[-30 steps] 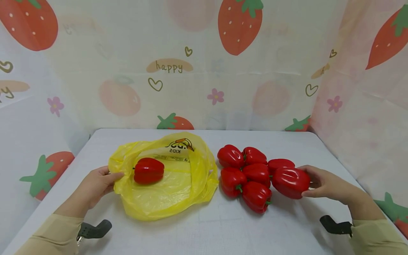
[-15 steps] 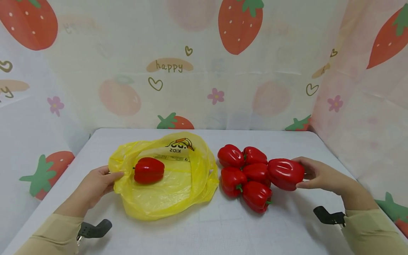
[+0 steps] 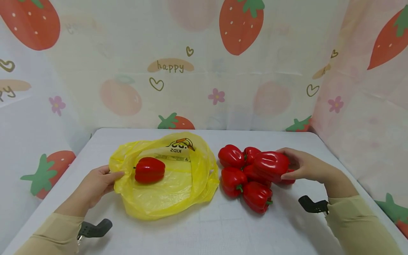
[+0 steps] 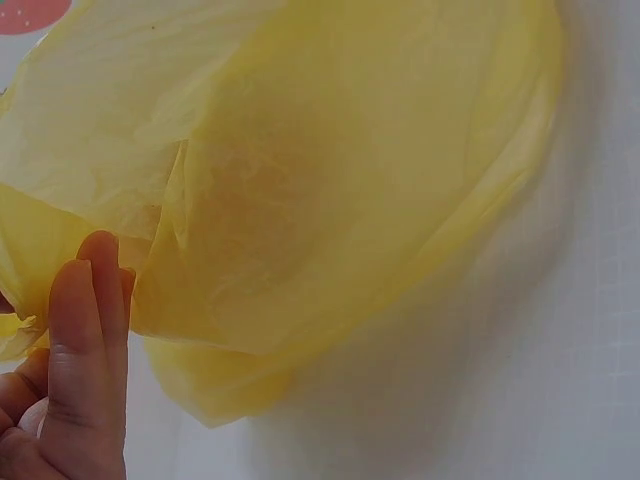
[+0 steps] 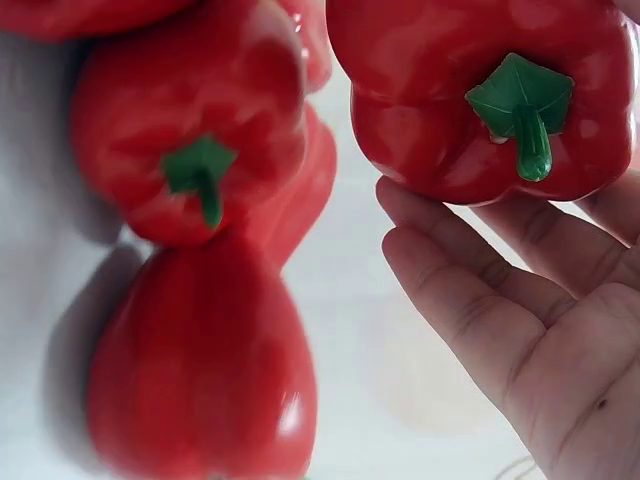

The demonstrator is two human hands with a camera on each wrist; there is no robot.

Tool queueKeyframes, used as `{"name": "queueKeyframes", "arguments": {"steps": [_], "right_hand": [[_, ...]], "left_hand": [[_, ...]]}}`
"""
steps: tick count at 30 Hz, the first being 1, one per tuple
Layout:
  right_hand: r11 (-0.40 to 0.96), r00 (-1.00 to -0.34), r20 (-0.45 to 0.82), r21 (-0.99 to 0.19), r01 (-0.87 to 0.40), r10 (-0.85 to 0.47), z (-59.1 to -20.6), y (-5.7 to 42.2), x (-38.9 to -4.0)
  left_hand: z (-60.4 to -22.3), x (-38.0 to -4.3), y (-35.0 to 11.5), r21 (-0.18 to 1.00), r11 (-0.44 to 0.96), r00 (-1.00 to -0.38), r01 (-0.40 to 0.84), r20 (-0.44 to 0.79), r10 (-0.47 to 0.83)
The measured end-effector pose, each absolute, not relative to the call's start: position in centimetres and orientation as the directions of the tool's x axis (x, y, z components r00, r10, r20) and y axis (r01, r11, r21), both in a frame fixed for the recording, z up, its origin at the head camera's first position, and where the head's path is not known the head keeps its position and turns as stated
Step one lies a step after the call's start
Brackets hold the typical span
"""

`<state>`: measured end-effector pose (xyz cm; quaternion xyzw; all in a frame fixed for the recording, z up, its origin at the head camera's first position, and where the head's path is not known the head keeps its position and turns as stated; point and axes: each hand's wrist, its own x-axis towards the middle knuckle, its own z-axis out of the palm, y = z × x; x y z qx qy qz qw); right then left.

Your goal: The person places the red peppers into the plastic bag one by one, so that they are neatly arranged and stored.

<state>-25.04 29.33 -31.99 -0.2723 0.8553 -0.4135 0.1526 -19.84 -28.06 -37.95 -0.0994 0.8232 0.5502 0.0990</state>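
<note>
pale cloth walls (image 3: 121,42) printed with strawberries, hearts and pink flowers enclose a white worktop (image 3: 204,237). toward its right edge, the right hand (image 3: 307,166) grips a red bell pepper (image 3: 271,165), the thumb on one side and fingers on the other. seen from the head, this pepper's long axis runs roughly parallel to the worktop's far edge, one end toward the left edge; its green stem (image 5: 533,140) is hidden there, but in the right wrist view the stem end faces the wrist camera.

the held pepper overlaps a cluster of six more red peppers (image 3: 231,156) lying right of the middle; whether it touches them, i cannot tell. of the two peppers nearest the near edge, both stems point toward that edge and rightward.

toward the left edge, the left hand (image 3: 100,184) pinches the side of a yellow plastic bag (image 3: 172,194), whose wide mouth faces up and toward the near edge. inside lies another pepper (image 3: 149,170) on its side, long axis left to right, its stem toward the left edge.
</note>
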Motion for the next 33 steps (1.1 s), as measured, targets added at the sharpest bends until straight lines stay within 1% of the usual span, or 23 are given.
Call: {"name": "queueKeyframes", "arguments": {"steps": [9, 15, 23, 27, 33], "right_hand": [[0.506, -0.773, -0.038, -0.776, -0.377, -0.634, -30.9, 26.2, -26.2], [0.476, -0.750, -0.041, -0.796, -0.375, -0.660, -30.7, 24.1, -26.8], [0.361, -0.672, -0.022, -0.856, -0.369, -0.740, -30.6, 21.0, -27.6], [0.333, -0.642, -0.024, -0.870, -0.365, -0.767, -30.8, 19.3, -28.0], [0.336, -0.629, -0.042, -0.871, -0.357, -0.777, -30.5, 16.6, -28.0]], "left_hand": [[-37.8, -20.1, -28.1, 0.890, 0.365, -0.960, -0.274, -0.274, -0.052], [-37.8, -20.1, -28.1, 0.890, 0.369, -0.962, -0.267, -0.269, -0.047], [-37.8, -20.2, -28.3, 0.898, 0.368, -0.968, -0.242, -0.250, -0.027], [-37.7, -20.2, -28.1, 0.897, 0.367, -0.967, -0.247, -0.254, -0.031], [-37.6, -20.1, -27.9, 0.892, 0.374, -0.965, -0.255, -0.260, -0.039]]}}
